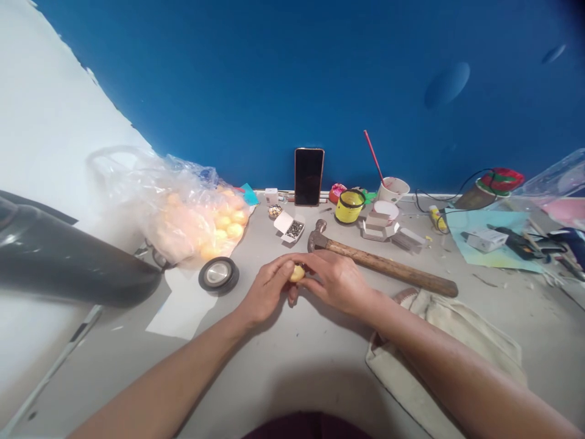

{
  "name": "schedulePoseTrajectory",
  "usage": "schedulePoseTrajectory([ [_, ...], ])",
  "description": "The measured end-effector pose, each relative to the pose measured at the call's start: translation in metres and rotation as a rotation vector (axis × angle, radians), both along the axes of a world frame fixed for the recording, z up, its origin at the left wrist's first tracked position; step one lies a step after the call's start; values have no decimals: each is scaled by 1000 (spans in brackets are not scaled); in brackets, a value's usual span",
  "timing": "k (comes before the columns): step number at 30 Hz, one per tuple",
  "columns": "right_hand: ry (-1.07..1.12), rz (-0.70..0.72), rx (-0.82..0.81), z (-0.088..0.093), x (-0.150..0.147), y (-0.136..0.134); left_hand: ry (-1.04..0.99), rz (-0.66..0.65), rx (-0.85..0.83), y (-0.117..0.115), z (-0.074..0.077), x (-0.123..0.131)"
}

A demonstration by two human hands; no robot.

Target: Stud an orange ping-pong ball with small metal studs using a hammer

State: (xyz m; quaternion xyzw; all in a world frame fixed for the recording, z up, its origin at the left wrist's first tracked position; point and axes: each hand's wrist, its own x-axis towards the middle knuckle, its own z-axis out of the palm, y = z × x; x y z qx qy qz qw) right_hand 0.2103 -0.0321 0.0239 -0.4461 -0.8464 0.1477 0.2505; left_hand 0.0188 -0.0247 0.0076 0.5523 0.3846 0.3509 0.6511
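Note:
Over the middle of the table, my left hand (269, 288) is closed around a small yellow ball (297, 274), its thumb on the near side. From the right, my right hand (336, 279) closes its thumb and fingers on the same ball. A dark speck shows at the ball's right side between the fingers; what it is I cannot make out. Just beyond my hands stands an opened white box (289, 228) of small metal pieces. A claw hammer (384, 258) with a wooden handle lies beyond my right hand.
A clear plastic bag (183, 207) of yellow-orange balls sits at left, near a roll of black tape (218, 275). A phone (309, 177) leans on the blue wall. At right are a cream cloth bag (470, 335), a paper cup (393, 190) and a yellow container (350, 207).

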Motion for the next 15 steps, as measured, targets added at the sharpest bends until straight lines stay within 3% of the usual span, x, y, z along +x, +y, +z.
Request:
schedulePoseTrajectory([
  [3,31,-35,-29,1,-1,1,47,39,60,-4,1,1],
  [7,16,-54,-49,3,-3,1,258,64,216,-6,1,2],
  [10,-5,-54,-83,7,2,3,289,83,171,-4,2,2],
  [15,-84,-256,-111,27,15,29,221,110,65,0,7,6],
])
